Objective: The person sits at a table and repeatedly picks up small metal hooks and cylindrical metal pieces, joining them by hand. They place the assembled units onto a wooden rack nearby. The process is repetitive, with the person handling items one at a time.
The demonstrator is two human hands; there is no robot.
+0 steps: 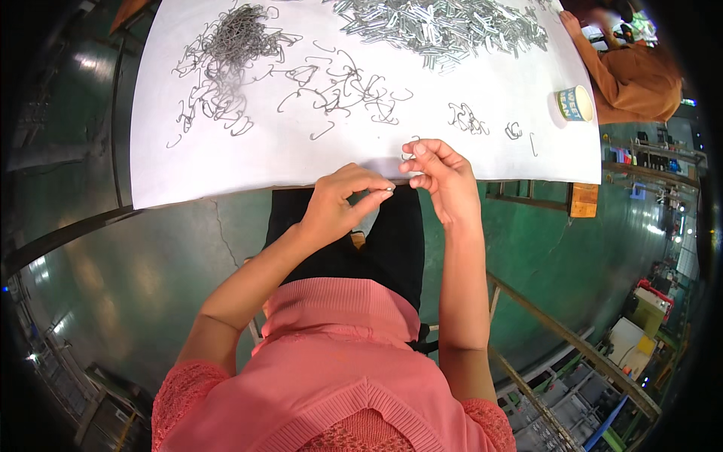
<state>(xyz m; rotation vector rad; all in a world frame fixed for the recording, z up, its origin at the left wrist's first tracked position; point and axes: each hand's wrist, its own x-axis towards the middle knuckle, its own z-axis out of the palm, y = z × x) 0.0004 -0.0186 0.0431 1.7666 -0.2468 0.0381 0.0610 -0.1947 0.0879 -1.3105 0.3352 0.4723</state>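
Above the near edge of the white-covered table, my left hand pinches a small shiny metal piece between thumb and forefinger. Its exact shape is mostly hidden by the fingertips. Just right of it, my right hand is raised with its fingers curled, holding a thin wire hook whose bent end shows at the fingertips. The two hands are close but apart. Similar dark wire hooks lie scattered beyond them. A dense tangle of hooks sits at the far left.
A wide heap of short silvery metal pieces covers the far middle. Small hook clusters and a single hook lie to the right, near a paper cup. A person in a brown top sits at the right edge.
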